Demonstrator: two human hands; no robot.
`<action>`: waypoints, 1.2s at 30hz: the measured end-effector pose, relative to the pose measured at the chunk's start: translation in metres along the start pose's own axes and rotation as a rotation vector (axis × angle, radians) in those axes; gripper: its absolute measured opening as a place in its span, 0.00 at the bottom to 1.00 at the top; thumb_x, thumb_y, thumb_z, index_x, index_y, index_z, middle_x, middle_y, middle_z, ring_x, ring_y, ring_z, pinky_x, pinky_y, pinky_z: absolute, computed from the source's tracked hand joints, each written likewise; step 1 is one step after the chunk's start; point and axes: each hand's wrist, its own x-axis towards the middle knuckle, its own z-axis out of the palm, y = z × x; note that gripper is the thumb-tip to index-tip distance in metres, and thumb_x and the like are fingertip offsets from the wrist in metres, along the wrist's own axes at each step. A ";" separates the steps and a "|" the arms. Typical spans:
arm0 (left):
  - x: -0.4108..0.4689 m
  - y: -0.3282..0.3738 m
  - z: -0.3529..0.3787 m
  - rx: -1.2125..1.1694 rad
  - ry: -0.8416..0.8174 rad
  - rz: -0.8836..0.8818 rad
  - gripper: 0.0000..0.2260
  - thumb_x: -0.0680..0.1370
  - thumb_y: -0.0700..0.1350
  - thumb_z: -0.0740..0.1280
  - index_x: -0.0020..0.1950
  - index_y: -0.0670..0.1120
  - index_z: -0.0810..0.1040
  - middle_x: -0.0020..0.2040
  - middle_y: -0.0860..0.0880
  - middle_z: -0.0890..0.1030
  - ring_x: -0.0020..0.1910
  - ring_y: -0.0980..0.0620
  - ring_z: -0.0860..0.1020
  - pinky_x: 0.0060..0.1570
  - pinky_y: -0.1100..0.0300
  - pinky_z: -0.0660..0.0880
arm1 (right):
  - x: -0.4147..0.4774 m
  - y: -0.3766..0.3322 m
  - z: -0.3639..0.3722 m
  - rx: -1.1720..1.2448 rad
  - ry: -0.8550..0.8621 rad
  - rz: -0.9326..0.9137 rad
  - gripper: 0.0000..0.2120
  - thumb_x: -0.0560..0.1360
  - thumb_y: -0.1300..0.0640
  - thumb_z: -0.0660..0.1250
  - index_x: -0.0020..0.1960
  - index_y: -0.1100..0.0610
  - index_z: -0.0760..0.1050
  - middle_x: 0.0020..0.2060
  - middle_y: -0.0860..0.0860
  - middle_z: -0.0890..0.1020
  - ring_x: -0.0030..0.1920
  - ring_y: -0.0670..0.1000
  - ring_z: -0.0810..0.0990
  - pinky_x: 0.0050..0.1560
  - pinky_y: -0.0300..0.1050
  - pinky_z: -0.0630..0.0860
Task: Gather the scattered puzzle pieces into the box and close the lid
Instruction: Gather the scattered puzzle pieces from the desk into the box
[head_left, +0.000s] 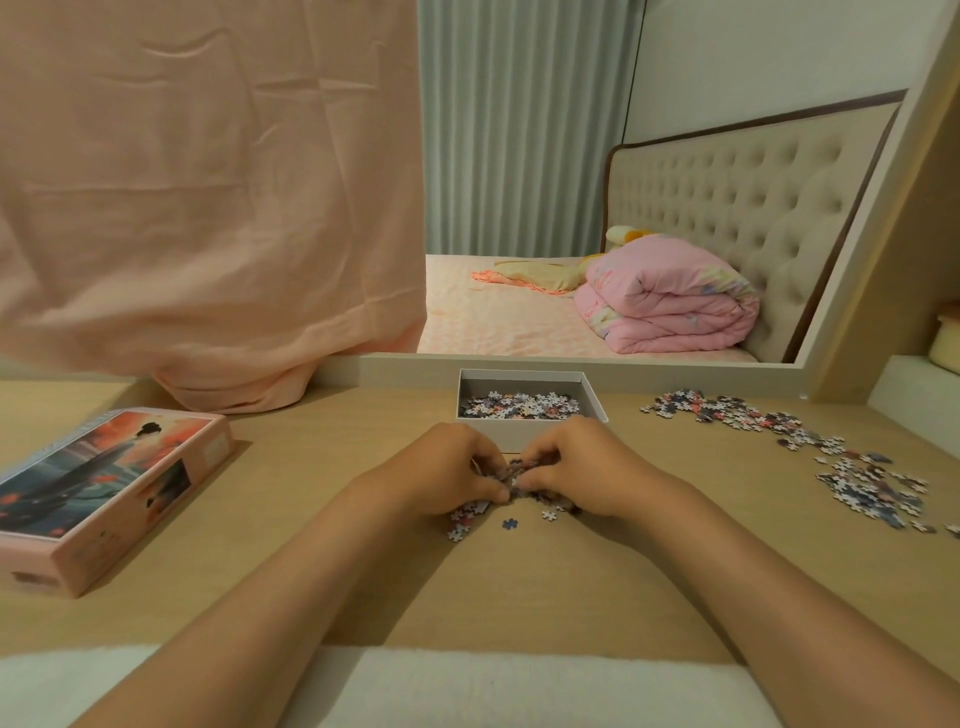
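Left hand (447, 470): fingers curled round a heap (511, 475) of pieces on the table (519, 582), just before the box (514, 434).
Right hand (576, 467): gripped the same heap.
Box: open, partly filled.
Lid (104, 488): far left.
Loose pieces (831, 457): scattered right.

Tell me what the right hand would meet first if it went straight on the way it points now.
The right hand points inward, so probably the bunched puzzle pieces it grips, then the left hand. The open box sits just beyond; depth is unclear.
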 end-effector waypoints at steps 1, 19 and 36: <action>0.001 0.000 0.000 -0.011 0.014 0.010 0.09 0.71 0.52 0.76 0.48 0.52 0.85 0.43 0.56 0.82 0.40 0.61 0.77 0.39 0.67 0.70 | -0.001 0.001 -0.003 -0.001 0.000 -0.003 0.05 0.74 0.54 0.74 0.39 0.49 0.83 0.30 0.48 0.83 0.26 0.42 0.75 0.36 0.44 0.76; 0.046 0.005 -0.023 -0.383 0.334 -0.044 0.02 0.76 0.41 0.72 0.47 0.46 0.84 0.40 0.50 0.84 0.36 0.55 0.79 0.42 0.58 0.78 | 0.030 0.003 -0.039 0.138 0.248 0.052 0.13 0.77 0.53 0.68 0.37 0.58 0.81 0.32 0.55 0.82 0.31 0.50 0.74 0.37 0.43 0.70; 0.063 -0.007 -0.021 0.061 0.301 0.073 0.10 0.79 0.46 0.68 0.59 0.52 0.83 0.46 0.55 0.83 0.42 0.57 0.78 0.48 0.56 0.77 | 0.046 0.023 -0.043 -0.072 0.241 0.031 0.10 0.80 0.56 0.66 0.58 0.52 0.83 0.45 0.43 0.80 0.45 0.45 0.76 0.49 0.39 0.69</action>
